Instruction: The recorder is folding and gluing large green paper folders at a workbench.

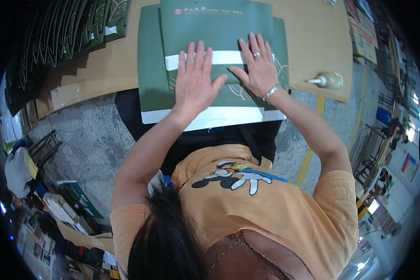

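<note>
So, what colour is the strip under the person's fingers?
The strip is plain white; it shows best in the head view.

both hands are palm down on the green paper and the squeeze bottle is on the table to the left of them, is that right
The side is wrong: the head view shows the squeeze bottle on the table to the right of both hands. The left hand and right hand are indeed palm down on the green paper.

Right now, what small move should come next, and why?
I'd probably slide the left hand outward along the straight white paper band: its fingers lie flat across it, the band's left end is uncovered, and the right hand rests on the upper green paper sheet.
</note>
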`<state>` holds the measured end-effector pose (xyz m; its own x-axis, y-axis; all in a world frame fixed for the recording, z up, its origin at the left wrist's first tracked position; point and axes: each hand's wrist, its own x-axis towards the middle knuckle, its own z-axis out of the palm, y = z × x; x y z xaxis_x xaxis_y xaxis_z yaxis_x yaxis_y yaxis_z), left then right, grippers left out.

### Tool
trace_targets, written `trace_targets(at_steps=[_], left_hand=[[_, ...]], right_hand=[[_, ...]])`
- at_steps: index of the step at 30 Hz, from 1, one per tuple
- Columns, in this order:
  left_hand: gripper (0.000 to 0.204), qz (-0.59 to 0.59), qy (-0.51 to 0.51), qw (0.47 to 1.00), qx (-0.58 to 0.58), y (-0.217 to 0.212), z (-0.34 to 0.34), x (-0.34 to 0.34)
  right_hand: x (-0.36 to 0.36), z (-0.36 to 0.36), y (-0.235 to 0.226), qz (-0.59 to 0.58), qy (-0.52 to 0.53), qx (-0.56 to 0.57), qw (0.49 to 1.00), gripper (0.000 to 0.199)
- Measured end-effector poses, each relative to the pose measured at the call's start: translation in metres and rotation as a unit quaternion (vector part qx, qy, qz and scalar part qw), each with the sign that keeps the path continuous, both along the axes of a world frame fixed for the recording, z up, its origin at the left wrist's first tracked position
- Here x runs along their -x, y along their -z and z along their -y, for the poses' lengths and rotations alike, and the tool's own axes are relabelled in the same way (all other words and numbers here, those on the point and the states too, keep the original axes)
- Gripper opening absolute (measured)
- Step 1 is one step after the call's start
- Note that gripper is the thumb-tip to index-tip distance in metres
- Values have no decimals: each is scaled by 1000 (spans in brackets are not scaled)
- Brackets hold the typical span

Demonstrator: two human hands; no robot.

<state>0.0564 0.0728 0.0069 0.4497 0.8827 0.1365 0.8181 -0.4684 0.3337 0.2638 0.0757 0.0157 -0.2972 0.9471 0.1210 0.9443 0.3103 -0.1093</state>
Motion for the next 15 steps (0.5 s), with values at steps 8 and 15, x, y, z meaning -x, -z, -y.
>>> trace_targets(at_steps=[8, 15], left_hand=[[67, 52, 36, 998, 22, -1, -12, 14], [67, 9, 37, 999, -30, -1, -26, 36]], right_hand=[[-2, -3, -2, 58, 2, 44, 997, 75], [-19, -16, -8, 51, -61, 21, 997, 71]])
